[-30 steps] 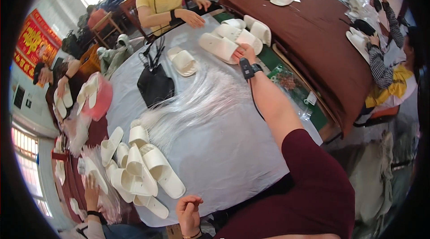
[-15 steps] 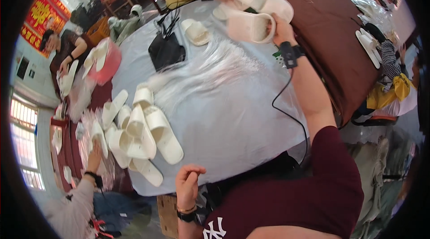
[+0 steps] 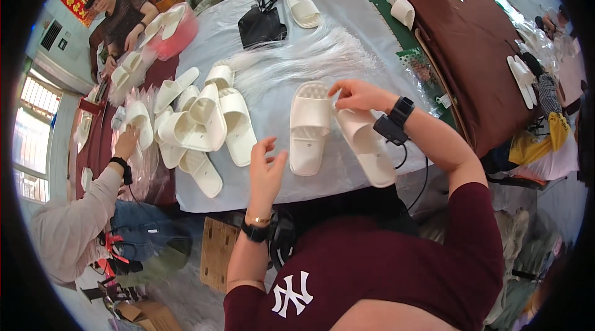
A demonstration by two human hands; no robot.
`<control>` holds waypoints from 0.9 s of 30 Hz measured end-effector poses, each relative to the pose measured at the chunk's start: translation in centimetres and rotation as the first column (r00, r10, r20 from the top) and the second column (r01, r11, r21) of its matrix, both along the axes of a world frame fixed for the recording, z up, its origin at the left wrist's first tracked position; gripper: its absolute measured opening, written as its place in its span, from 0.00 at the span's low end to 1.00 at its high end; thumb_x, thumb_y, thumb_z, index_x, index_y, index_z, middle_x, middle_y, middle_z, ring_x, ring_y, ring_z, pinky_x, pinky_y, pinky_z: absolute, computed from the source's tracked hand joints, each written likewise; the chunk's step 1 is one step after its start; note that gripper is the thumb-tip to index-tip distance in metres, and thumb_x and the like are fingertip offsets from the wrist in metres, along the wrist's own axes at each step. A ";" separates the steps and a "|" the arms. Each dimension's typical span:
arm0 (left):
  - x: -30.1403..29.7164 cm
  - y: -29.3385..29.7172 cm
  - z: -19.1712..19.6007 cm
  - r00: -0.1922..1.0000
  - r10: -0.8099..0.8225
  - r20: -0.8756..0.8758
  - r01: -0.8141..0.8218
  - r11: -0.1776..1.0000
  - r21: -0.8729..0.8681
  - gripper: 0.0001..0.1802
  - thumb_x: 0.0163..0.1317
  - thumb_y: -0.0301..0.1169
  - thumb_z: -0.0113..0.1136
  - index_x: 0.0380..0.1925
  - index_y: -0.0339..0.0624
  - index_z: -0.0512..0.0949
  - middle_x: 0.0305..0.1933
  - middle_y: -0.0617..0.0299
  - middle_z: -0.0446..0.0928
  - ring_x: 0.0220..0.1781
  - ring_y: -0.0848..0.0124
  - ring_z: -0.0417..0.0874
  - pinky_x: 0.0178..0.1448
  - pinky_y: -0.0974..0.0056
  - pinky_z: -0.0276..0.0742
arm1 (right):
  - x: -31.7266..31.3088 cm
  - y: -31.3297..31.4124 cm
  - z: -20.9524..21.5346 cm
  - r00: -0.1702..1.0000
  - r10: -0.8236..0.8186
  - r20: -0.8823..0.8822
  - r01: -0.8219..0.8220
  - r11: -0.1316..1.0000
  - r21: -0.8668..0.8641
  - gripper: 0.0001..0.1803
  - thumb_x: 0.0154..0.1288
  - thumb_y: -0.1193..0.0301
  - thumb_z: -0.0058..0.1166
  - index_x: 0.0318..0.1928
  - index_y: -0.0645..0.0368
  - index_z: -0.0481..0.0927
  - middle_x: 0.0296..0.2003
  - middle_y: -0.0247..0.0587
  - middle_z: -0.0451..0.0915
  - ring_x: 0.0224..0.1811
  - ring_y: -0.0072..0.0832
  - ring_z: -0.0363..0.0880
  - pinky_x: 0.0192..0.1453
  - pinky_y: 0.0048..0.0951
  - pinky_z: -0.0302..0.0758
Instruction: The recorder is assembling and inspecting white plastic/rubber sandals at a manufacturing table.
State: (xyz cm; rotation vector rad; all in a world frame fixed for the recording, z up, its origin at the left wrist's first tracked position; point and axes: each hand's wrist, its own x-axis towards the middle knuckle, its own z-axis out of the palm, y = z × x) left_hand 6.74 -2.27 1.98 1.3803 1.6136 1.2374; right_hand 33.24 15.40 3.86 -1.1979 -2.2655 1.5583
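Side by side near the front edge of the covered table lie two white slippers. The left slipper [image 3: 307,136] is flat, sole down, toe end pointing away from me. My right hand [image 3: 361,95] closes over the toe end of the right slipper [image 3: 372,151], which slants toward the table's front edge; the hand hides its toe. A finger of that hand reaches close to the left slipper. My left hand [image 3: 266,167] is held up left of the pair, fingers apart and holding nothing. Further left is a heap of white slippers [image 3: 204,117], several overlapping.
Clear plastic bags [image 3: 310,52] spread across the table beyond the slippers, near a black bag [image 3: 263,26] and a single slipper [image 3: 304,12]. A brown-covered surface [image 3: 471,52] stands at right. A co-worker's hand [image 3: 127,142] touches a slipper at left; others work at the far side.
My right hand has brought the pair of slippers from the far side to the near edge. My left hand has risen over the table and its fingers have spread. The view has shifted.
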 end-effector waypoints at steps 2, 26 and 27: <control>0.2 0.8 -1.9 0.991 -0.008 -0.132 0.009 1.000 0.008 0.23 0.58 0.29 0.61 0.54 0.36 0.71 0.52 0.56 0.73 0.50 0.69 0.73 0.53 0.67 0.70 | 0.0 0.0 -2.1 0.955 -0.191 -0.228 0.214 0.973 0.081 0.23 0.56 0.66 0.59 0.51 0.65 0.75 0.40 0.44 0.80 0.41 0.29 0.78 0.48 0.30 0.74; 0.3 4.9 -8.8 0.902 -0.157 -0.401 0.102 0.983 -0.154 0.21 0.57 0.25 0.54 0.53 0.37 0.73 0.44 0.47 0.77 0.46 0.53 0.78 0.50 0.56 0.74 | 3.0 -8.0 -7.1 0.844 -0.536 -0.007 0.445 0.693 0.567 0.26 0.54 0.78 0.51 0.56 0.58 0.68 0.48 0.56 0.69 0.48 0.55 0.73 0.51 0.46 0.74; 0.7 4.8 -8.2 0.917 -0.117 -0.382 0.077 0.990 -0.119 0.22 0.57 0.26 0.54 0.54 0.36 0.72 0.46 0.47 0.76 0.47 0.52 0.78 0.51 0.56 0.74 | 2.9 -7.8 -7.1 0.844 -0.537 -0.007 0.445 0.693 0.567 0.26 0.54 0.78 0.51 0.56 0.58 0.68 0.48 0.56 0.69 0.48 0.55 0.73 0.51 0.46 0.74</control>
